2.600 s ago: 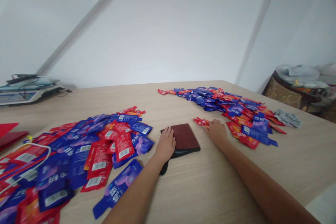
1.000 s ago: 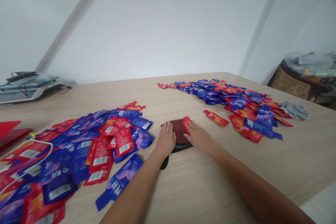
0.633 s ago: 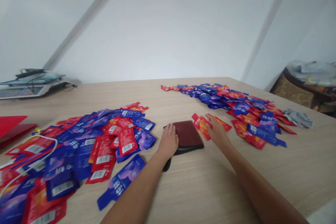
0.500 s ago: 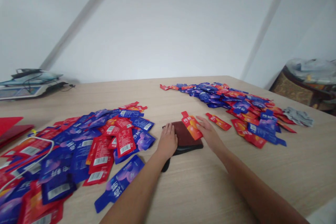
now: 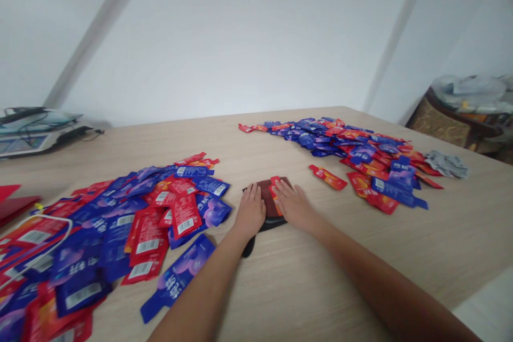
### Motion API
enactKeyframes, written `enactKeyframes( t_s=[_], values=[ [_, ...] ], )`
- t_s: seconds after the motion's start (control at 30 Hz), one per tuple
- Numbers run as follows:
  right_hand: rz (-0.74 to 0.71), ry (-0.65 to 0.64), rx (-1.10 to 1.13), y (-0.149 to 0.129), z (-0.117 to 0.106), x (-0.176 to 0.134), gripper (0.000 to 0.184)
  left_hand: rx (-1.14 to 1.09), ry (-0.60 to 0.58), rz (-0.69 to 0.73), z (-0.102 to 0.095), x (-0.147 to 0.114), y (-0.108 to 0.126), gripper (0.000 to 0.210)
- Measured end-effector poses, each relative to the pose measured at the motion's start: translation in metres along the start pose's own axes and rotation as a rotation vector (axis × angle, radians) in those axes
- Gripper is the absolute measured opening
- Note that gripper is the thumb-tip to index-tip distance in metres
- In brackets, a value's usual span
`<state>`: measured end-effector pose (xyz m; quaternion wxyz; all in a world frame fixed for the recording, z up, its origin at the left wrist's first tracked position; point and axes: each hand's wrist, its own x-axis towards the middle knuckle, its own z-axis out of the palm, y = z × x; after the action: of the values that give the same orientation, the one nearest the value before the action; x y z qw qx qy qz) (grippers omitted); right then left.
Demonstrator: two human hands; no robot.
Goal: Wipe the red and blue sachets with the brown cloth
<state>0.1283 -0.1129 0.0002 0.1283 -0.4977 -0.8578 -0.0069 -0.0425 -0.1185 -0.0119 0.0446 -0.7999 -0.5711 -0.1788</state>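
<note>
A brown leather-like pad (image 5: 266, 200) with a dark edge lies on the table in front of me. My left hand (image 5: 251, 209) rests flat on its left side, fingers stretched out. On the pad's right part lies a red-orange pouch (image 5: 274, 180), mostly hidden beneath my right hand (image 5: 295, 207). That hand is pressed down flat with its fingers extended. A black rounded piece (image 5: 249, 247) sticks out below the pad near my left wrist.
To the left spreads a pile of blue and red pouches (image 5: 148, 230), with a white cord across it. Another pile (image 5: 332, 139) stretches along the right, a single red pouch (image 5: 327, 177) before it. Grey gloves (image 5: 447, 164), a scale (image 5: 32, 139) and a chair (image 5: 441, 120) stand farther off.
My right hand has moved left with the pouch and now lies flat over it on the pad. My left hand stays on the pad. The whole view has shifted slightly.
</note>
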Motion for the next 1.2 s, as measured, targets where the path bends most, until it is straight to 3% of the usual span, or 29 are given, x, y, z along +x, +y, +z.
enactKeyframes(
  t_s=[0.27,0.57,0.63,0.73,0.83,0.93,1.07,1.2],
  values=[
    [0.164,0.057,-0.142,0.023,-0.012,-0.007,0.043,0.015,-0.011,-0.008,-0.004,-0.001,0.001,0.047],
    [0.297,-0.069,-0.107,0.034,-0.038,-0.02,0.055,-0.013,-0.001,-0.02,-0.003,-0.002,0.0,0.047],
    [0.353,-0.03,-0.054,0.04,-0.042,-0.019,0.059,-0.018,-0.002,-0.022,-0.003,-0.002,0.0,0.047],
    [0.408,0.179,0.103,0.055,-0.046,-0.011,0.06,-0.016,-0.014,-0.023,-0.003,-0.001,0.001,0.049],
    [0.368,0.384,0.368,0.061,-0.041,0.002,0.062,-0.017,-0.01,-0.022,-0.002,-0.001,0.001,0.049],
    [0.29,0.338,0.53,0.05,-0.024,0.013,0.061,-0.022,-0.002,-0.018,0.0,0.0,0.0,0.048],
    [0.168,0.226,0.309,0.02,-0.001,0.01,0.056,-0.021,0.005,-0.009,0.001,0.0,-0.001,0.048],
    [-0.051,0.076,0.12,-0.004,-0.001,-0.006,0.065,-0.005,-0.008,-0.005,0.0,0.001,0.0,0.048]
  ],
)
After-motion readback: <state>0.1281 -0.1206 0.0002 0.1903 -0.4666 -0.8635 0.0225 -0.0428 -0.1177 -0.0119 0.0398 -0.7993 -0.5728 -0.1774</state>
